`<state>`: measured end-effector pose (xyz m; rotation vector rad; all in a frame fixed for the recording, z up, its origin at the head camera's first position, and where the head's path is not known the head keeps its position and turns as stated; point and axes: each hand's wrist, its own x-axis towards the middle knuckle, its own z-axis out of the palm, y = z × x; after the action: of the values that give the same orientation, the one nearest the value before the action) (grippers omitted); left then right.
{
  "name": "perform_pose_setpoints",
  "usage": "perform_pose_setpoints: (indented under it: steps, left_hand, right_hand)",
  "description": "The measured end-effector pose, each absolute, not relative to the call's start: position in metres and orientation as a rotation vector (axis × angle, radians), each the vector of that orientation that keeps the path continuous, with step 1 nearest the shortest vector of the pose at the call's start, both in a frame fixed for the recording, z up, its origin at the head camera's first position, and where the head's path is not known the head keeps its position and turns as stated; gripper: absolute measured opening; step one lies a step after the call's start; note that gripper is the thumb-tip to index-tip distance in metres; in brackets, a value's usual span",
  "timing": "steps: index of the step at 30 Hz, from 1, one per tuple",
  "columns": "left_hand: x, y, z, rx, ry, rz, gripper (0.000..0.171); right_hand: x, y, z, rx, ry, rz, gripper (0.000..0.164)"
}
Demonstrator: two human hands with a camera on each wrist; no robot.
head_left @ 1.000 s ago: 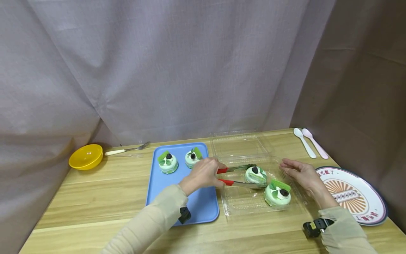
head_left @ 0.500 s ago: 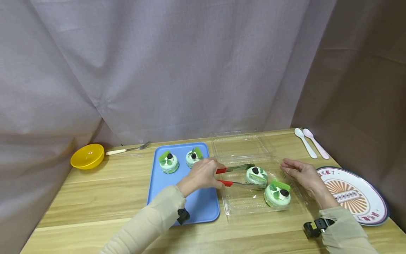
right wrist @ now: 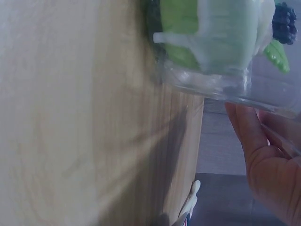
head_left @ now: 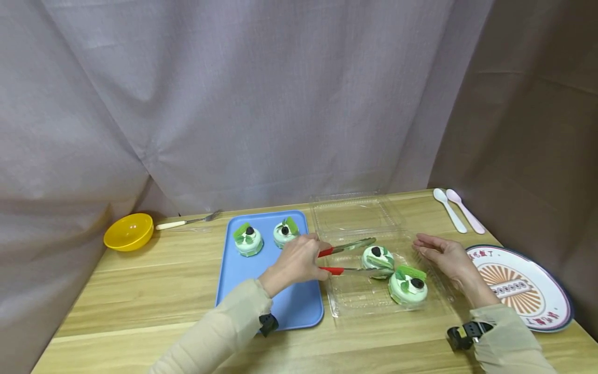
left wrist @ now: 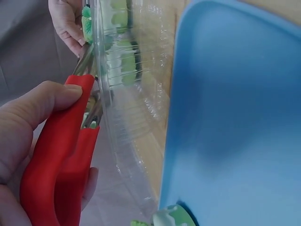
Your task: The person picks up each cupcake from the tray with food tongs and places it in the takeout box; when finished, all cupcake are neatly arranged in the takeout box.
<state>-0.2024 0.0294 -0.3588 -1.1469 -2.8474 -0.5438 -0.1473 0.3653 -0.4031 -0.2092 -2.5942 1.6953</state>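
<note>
My left hand (head_left: 296,262) grips the red-handled tongs (left wrist: 56,155), thumb on one handle and fingers on the other. The metal arms of the tongs are spread either side of a green cake (head_left: 374,258) with cream and a dark berry on top. That cake sits in the base of a clear plastic clamshell box (head_left: 348,301), whose lid lies folded back behind. A second green cake (head_left: 407,291) stands in front of it, close by. At the box's right wall is my right hand (head_left: 448,262), its fingers extended along the plastic.
A blue tray (head_left: 252,285) left of the box carries two similar cakes (head_left: 248,241). Farther left are a yellow bowl (head_left: 128,232) and a fork (head_left: 173,224). At right lie a white spoon (head_left: 450,213), a pink spoon (head_left: 467,213) and a patterned plate (head_left: 551,291). Curtains rise behind.
The tongs' arms have spread a little wider, the far arm moving away from the cake between them. My right hand has stayed at the box wall.
</note>
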Motion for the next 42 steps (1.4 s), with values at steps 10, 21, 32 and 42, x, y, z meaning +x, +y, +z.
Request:
perform_pose_setpoints:
  steps: [10,21,32,42]
  left_hand:
    - [-0.197,0.017,-0.349,-1.131,-2.835,-0.542,0.055]
    - [-0.198,-0.027,-0.338,-1.038,-2.771,-0.775,0.055]
    - [-0.225,-0.152,-0.349,-0.698,-2.779,-0.884,0.054]
    - [-0.236,-0.216,-0.371,-0.622,-2.826,-0.861,0.056]
  right_hand:
    - [-0.147,0.366,-0.402,-0.194,-2.595,1.693,0.054]
    - [-0.149,0.365,-0.401,-0.185,-2.601,1.708,0.054]
    - [-0.150,0.366,-0.399,-0.220,-2.660,1.624,0.055]
    - [-0.148,0.366,-0.403,-0.200,-2.617,1.672,0.055]
